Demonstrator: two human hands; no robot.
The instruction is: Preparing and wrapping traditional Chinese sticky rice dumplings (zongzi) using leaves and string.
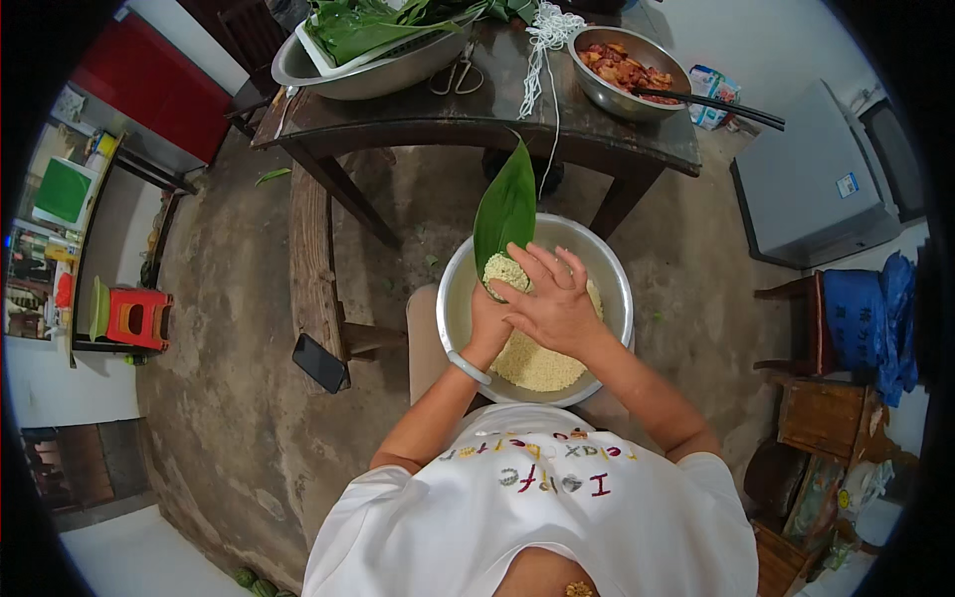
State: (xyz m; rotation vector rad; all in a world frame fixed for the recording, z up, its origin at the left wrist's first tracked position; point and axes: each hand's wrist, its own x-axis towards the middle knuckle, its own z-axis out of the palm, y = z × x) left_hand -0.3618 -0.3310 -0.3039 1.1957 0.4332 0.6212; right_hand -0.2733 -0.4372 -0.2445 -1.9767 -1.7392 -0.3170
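Observation:
My left hand (489,321), with a pale bangle at the wrist, holds a long green leaf (507,201) folded at its lower end. Pale yellow grain (507,274) fills that fold. Over the filled end lies my right hand (556,302), its fingers spread and the thumb side near the grain; its palm is hidden. Both hands are above a metal basin (625,291) on my lap, where more loose yellow grain (541,364) lies.
On the dark wooden table (485,112) are a metal bowl of meat (627,71) with black chopsticks (716,104), white string (550,33), scissors (456,77) and a large basin of leaves (358,86). A phone (319,363) lies on the wooden bench (313,261) at left.

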